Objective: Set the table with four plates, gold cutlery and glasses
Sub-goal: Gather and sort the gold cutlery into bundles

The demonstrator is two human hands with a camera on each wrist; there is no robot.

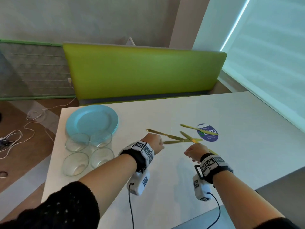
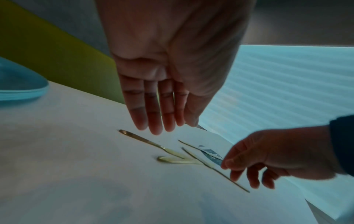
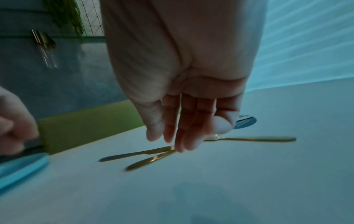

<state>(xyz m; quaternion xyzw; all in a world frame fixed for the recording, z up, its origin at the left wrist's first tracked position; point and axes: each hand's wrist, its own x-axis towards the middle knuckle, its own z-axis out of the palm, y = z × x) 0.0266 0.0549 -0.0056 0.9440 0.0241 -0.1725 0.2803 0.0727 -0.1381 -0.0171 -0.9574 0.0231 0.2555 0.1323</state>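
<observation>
Both hands over a loose pile of gold knives on the white table (image 1: 165, 176)

Left hand (image 1: 154, 142) hangs above the gold knives (image 1: 175, 138), fingers (image 2: 153, 115) straight and together, holding nothing. Right hand (image 1: 195, 152) is loose too, fingers slightly apart right by one knife's near end; can't tell if it touches. The blue plates (image 1: 92, 120) are stacked at the far left, four glasses (image 1: 89, 151) just in front.

tabletop (image 1: 165, 171): smooth, matt white
cutlery (image 1: 166, 134): shiny gold-coloured metal
plates (image 1: 92, 120): glossy pale blue
glasses (image 1: 76, 163): clear glass
bench back (image 1: 142, 71): smooth green upholstery
sleeve (image 1: 66, 207): black knit
</observation>
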